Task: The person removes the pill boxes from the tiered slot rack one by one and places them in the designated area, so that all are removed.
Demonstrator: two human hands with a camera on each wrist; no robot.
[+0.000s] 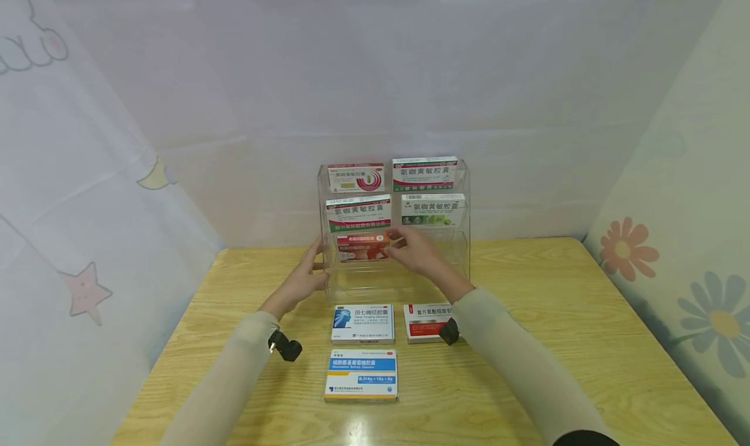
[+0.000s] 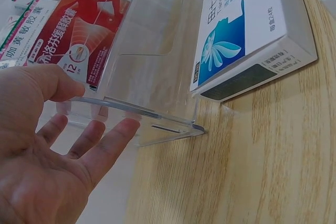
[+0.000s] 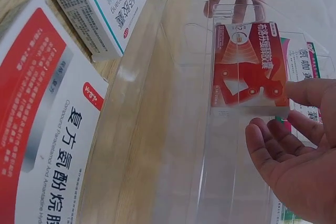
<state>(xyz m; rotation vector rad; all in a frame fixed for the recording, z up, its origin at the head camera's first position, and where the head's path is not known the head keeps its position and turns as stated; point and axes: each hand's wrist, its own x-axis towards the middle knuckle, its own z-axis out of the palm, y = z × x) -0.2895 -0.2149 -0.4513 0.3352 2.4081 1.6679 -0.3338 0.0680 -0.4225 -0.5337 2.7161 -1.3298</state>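
Observation:
A clear plastic display rack [image 1: 351, 295] stands on the table, with medicine boxes in its tiers. My left hand [image 1: 305, 280] holds the rack's left side panel, thumb at the front edge and fingers on the outer face. In the third tier on the left sits a red-orange medicine box [image 1: 362, 247], leaning back behind the clear front lip. At the right end of this box is my right hand [image 1: 413, 250]. In the right wrist view, one fingertip [image 3: 294, 92] touches the red-orange box's upper corner, while the other fingers curl loosely beside its end.
Higher tiers hold a white-and-red box [image 1: 356, 178], two green-and-white boxes [image 1: 424, 174] [image 1: 359, 214] and a white box with green pictures [image 1: 433, 210]. Before the rack lie a blue-and-white box [image 1: 363, 323], a red-and-white box [image 1: 423, 322] and a blue-and-yellow-striped box [image 1: 361, 376].

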